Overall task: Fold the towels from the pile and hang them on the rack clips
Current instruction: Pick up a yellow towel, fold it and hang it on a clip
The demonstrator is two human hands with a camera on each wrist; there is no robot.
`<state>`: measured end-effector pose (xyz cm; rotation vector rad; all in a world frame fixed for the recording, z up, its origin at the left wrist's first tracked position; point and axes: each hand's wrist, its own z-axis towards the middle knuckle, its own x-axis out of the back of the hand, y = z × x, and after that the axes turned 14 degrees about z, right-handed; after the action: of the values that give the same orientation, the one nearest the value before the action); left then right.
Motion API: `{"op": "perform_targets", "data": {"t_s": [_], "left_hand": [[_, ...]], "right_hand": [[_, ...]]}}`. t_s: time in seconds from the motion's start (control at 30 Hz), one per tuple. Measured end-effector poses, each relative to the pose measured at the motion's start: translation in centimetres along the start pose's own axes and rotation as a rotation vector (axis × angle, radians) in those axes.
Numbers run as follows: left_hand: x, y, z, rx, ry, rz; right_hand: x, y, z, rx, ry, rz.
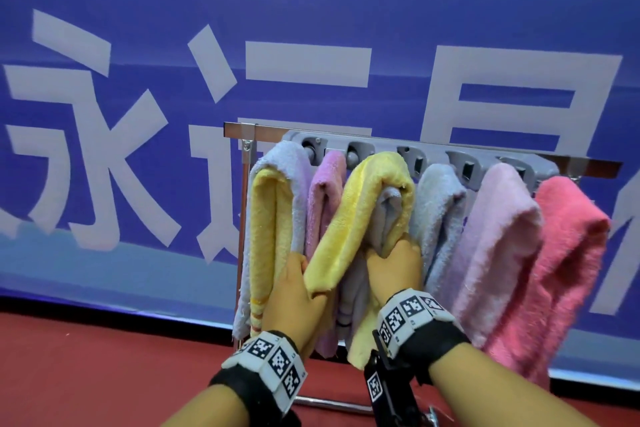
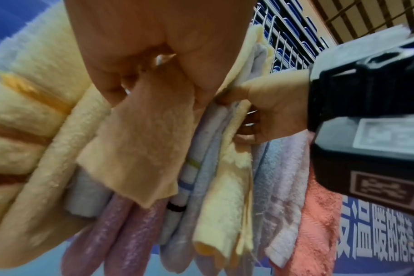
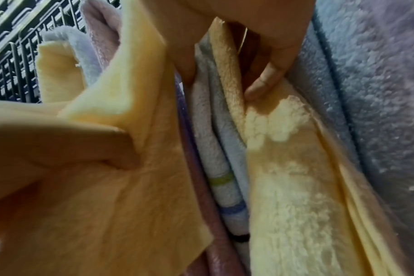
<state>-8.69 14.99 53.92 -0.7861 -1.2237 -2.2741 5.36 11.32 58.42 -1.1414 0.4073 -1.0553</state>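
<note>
Banner (image 1: 138, 149): blue with white characters, behind everything.
Rack (image 1: 419, 155): grey clip bar on a metal frame, a row of towels hanging from it.
Pink towel (image 1: 571, 253): far right of the row.
Yellow towel (image 1: 349, 219): folded over a grey one, hanging mid-rack, third from the left.
Left hand (image 1: 294, 298): pinches the yellow towel's lower left edge.
Right hand (image 1: 394, 267): fingers curled round its folded layers.

Grey plastic clip rack (image 1: 408, 158) on a metal bar, before a blue banner (image 1: 138, 28) with white characters. Hung left to right: yellow-and-blue towel (image 1: 266, 219), lilac towel (image 1: 325, 191), yellow terry towel (image 1: 360, 205) gripped by left hand (image 1: 294, 298) and right hand (image 1: 394, 267), pale blue towel (image 1: 440, 212), pale pink towel (image 1: 498, 246), coral pink towel (image 1: 568, 253). Red floor (image 1: 104, 367).
</note>
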Motion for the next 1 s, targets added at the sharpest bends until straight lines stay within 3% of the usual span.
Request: {"op": "perform_targets", "data": {"t_s": [0.3,0.37,0.43,0.5,0.57,0.63,0.73,0.87,1.0], "left_hand": [[-0.9,0.9,-1.4,-0.04,-0.051,0.044],[-2.0,1.7,-1.8,-0.127,-0.155,-0.009],[-2.9,2.7,-1.9,-0.159,-0.355,-0.097],[-3.7,3.1,-1.7,-0.099,-0.523,-0.19],[-5.1,1.9,-1.0,0.01,-0.574,-0.28],[-6.9,-0.7,0.2,0.092,-0.561,-0.343],[-2.8,0.5,-1.0,0.104,-0.424,-0.331],[0.9,2.2,-1.8,0.006,-0.336,-0.269],[0.8,3.8,-0.9,-0.035,-0.184,-0.214]], "right_hand": [[5.2,0.4,-2.1,0.154,-0.073,-0.065],[6.0,0.1,-2.5,0.148,-0.088,-0.058],[6.5,-0.3,-2.7,0.137,-0.107,-0.055],[6.8,-0.5,-3.0,0.135,-0.134,-0.049],[6.9,-0.5,-3.4,0.111,-0.158,-0.03],[6.7,-0.3,-3.7,0.08,-0.172,0.002],[6.0,0.1,-4.3,0.018,-0.224,0.06],[4.2,1.4,-5.4,-0.109,-0.323,0.228],[3.6,2.2,-5.6,-0.237,-0.36,0.347]]}}
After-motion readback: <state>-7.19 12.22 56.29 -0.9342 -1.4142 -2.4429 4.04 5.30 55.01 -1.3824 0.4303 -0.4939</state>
